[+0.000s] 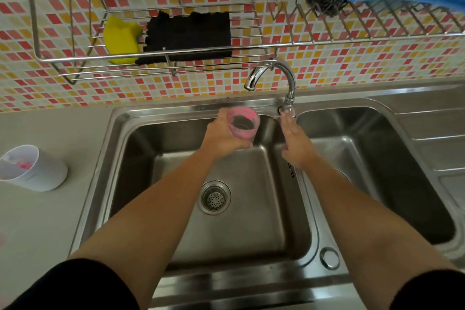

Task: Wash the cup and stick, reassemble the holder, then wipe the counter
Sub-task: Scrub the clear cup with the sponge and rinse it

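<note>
Over the left basin of the sink (118, 131), the left hand (221, 137) holds the pink cup (243, 125) tilted, fingers wrapped round its side. The right hand (295, 142) reaches the tap (286, 88) spout, fingers straight and pressed together. A white holder (37, 171) lies on the worktop (37, 221), well apart.

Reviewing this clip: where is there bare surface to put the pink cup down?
Bare counter lies between the white holder and the sink's left rim. The ribbed drainboard right of the right basin is also bare. It is crowded under the faucet, where both hands and the pink cup meet.
</note>
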Demonstrator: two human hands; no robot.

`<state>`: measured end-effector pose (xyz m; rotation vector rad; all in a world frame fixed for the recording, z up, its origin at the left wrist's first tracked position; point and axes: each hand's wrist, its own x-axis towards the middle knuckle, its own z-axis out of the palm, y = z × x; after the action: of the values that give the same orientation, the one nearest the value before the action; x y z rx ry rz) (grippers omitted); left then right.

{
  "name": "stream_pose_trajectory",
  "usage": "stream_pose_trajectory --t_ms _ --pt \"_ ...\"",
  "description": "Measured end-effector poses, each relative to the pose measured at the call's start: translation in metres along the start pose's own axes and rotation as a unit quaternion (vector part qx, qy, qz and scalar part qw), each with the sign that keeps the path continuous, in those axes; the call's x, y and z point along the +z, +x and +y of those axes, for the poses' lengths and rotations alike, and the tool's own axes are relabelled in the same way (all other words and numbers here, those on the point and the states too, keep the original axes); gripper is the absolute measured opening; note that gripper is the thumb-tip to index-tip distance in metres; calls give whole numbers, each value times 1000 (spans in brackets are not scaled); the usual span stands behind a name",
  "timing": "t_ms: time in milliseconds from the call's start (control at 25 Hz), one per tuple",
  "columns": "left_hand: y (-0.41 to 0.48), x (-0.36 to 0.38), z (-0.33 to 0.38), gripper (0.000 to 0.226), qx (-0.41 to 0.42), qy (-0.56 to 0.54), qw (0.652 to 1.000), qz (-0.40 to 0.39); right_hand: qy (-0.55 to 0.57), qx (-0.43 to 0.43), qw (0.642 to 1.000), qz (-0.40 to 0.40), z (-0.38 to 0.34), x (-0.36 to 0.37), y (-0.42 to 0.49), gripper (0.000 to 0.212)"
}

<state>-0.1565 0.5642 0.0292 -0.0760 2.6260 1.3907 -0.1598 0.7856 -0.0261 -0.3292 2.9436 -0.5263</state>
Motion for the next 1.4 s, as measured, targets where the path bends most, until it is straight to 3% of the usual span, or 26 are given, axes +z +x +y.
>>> stream_pose_trajectory --t_ms 80,200,520,680,800,960,1120,1280,1400 --pt "3 1 1 82 -5 -9 1000 -7 -16 57 998 25 4 16 -8 78" --pt "6 5 2 81 -7 -18 1000 -20 -36 97 995 -5 8 40 -21 66" --pt "3 11 -6 74 -4 16 999 -33 -66 95 993 11 13 54 -23 63" --pt "2 11 -8 70 -4 13 999 -32 17 87 991 104 8 37 -8 59" --pt "5 10 -8 63 9 -6 1000 -29 15 54 983 177 3 12 13 61" --pt "5 9 -13 83 30 -45 998 -37 -22 -1 991 131 4 -10 37 64" --pt "2 6 -14 86 47 -101 993 -41 -49 -21 994 96 7 -19 45 45" --pt "4 6 -12 88 52 -130 989 -45 -70 0 996 56 4 -18 50 27" --pt "4 6 -12 88 44 -170 983 -55 -8 66 994 92 5 -15 52 27"
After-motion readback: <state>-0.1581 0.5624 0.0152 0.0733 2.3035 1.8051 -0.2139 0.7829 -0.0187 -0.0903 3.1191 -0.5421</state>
